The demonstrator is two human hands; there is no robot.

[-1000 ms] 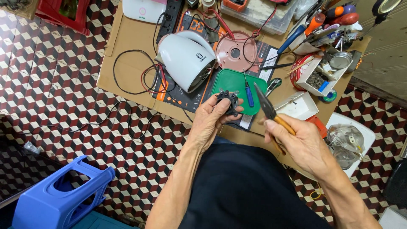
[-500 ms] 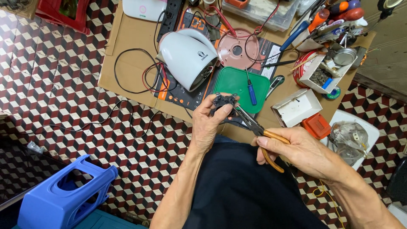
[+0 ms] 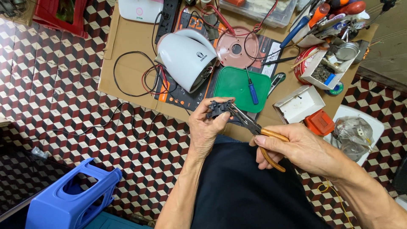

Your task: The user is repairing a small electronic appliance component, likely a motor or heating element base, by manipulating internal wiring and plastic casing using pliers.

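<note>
My left hand [image 3: 208, 124] grips a small black part [image 3: 218, 108] just above my lap. My right hand [image 3: 296, 148] holds orange-handled pliers [image 3: 259, 129], whose jaws reach left and touch the black part. Both hands hover at the near edge of a cardboard sheet [image 3: 127, 42] laid on the tiled floor. Just beyond the hands lies a green square lid [image 3: 237, 85] with a blue-handled screwdriver [image 3: 252, 90] on it. A white domed appliance shell [image 3: 186, 57] lies on its side to the left of the lid, with red and black wires beside it.
A pink round disc [image 3: 237, 47], an open white box [image 3: 299, 104], an orange object [image 3: 319, 122], a box of small parts [image 3: 324, 70] and several tools crowd the far right. A blue plastic stool [image 3: 72, 197] stands at my lower left. A power strip [image 3: 168, 12] lies at the far edge.
My right hand swung the pliers from pointing up to pointing left, bringing the jaws onto the black part. My left hand kept its hold and shifted slightly.
</note>
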